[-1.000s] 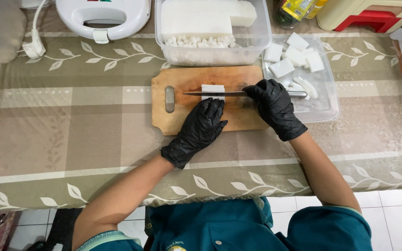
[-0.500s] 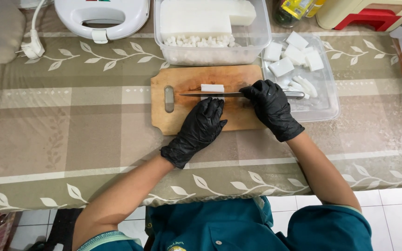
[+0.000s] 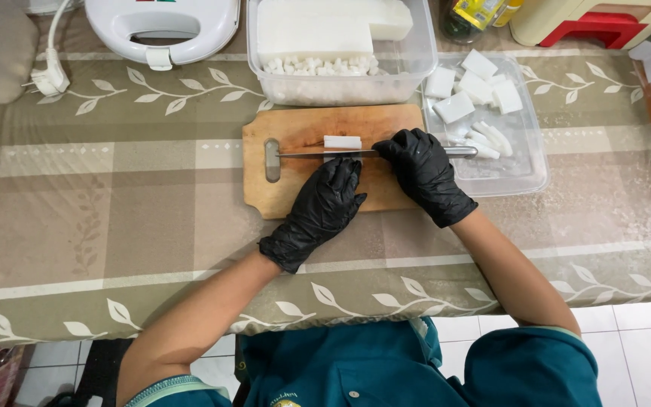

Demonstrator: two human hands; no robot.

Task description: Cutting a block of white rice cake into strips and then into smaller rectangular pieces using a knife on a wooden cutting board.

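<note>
A wooden cutting board (image 3: 299,185) lies on the patterned tablecloth. On it sits a small white block (image 3: 342,142). A long knife (image 3: 310,153) lies across the block, blade pointing left. My right hand (image 3: 425,173), in a black glove, grips the knife's handle. My left hand (image 3: 322,207), also gloved in black, rests on the board with its fingertips against the near side of the white block, right at the blade.
A clear tub (image 3: 408,71) behind the board holds a large white slab and several small cubes. A clear tray (image 3: 525,169) to the right holds several white pieces. A white appliance (image 3: 163,26) with a cord and plug (image 3: 47,75) stands at the back left.
Nearly nothing differs. Both hands stay on the board with the knife across the white block; the blade sits slightly lower on it.
</note>
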